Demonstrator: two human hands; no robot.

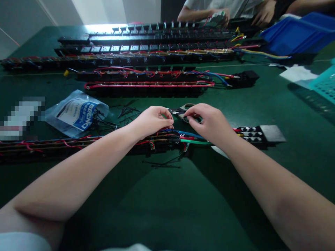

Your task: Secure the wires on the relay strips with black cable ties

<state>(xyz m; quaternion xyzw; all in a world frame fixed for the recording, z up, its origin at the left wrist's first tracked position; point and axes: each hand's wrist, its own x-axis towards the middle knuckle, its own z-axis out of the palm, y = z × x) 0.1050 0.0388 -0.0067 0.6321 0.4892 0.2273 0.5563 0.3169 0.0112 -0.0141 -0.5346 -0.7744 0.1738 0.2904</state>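
Note:
Over the near wired black strip, my left hand is closed, thumb and fingertips together; what they pinch, if anything, is too small to make out. My right hand is also closed in a pinch, just to its right, at the handle loops of a pair of scissors. Whether those fingers touch the scissors or hold something thin cannot be told. Below the hands run a green wire and blue and red wires along the strip. Loose black cable ties lie in front of it.
A plastic bag with black cable ties spilling out lies at left. Several wired black strips stretch across the green table behind. A blue bin, white paper and a teal basket stand right. A co-worker's hands are at the back.

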